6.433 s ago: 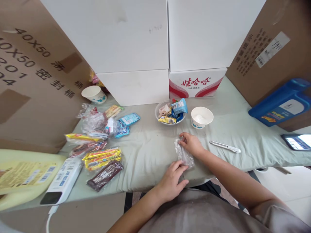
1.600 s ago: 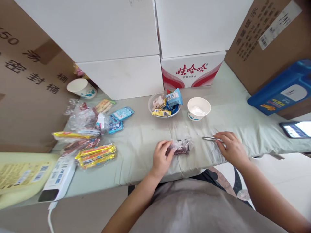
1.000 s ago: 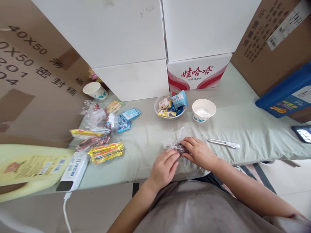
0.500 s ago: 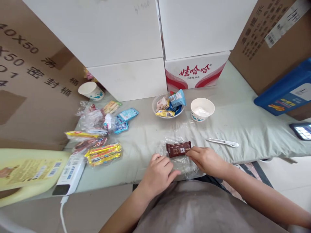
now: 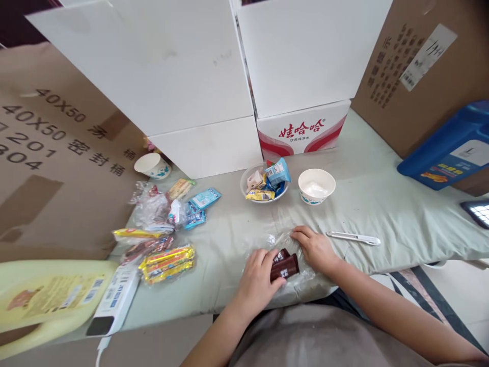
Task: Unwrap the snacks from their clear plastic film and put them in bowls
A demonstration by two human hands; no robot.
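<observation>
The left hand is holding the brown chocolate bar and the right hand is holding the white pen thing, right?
Not quite. In the head view the left hand holds the brown chocolate bar, but the right hand is not holding the white pen thing: that lies alone on the cloth, apart from the hand. The right hand touches the clear plastic wrap instead.

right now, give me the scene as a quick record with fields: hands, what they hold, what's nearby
left hand: grips the dark brown wrapped snack bar
right hand: fingertips on the crumpled clear plastic bag spread around the bar
right of hands: slim white pen-shaped tool, untouched
behind: clear round bowl of wrapped sweets, white paper cup
surface: pale green cloth
</observation>
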